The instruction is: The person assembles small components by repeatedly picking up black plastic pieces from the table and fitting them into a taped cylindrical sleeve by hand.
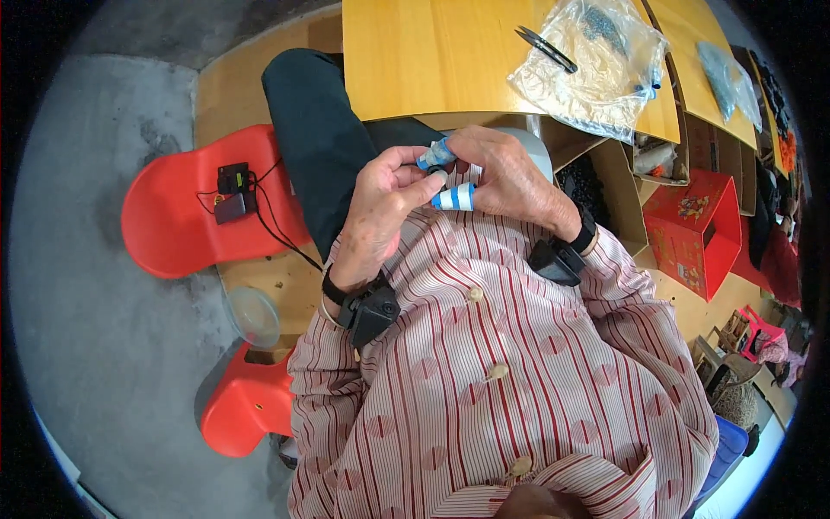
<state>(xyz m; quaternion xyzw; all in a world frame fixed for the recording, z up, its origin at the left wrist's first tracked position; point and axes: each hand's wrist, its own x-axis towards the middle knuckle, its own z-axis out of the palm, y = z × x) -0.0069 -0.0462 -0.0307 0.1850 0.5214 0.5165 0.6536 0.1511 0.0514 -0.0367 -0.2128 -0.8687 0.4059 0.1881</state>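
In front of my striped shirt, both hands meet above my lap. My left hand [379, 203] is closed, its thumb and fingers pinching a small black part [438, 170], mostly hidden by the fingertips. My right hand [514, 177] closes on the same part from the other side. Blue-and-white tape wraps [454, 197] cover its thumb and forefinger. What exactly the part is I cannot make out. Each wrist carries a black strapped device, one on the left [370, 309] and one on the right [558, 261].
Ahead, a yellow tabletop [424, 56] holds a clear plastic bag [588, 86] and black thread snips [546, 49]. Below its right end stands a cardboard box [618, 203] of small black pieces, beside a red carton [687, 238]. A red stool [177, 203] with cabled black devices stands left.
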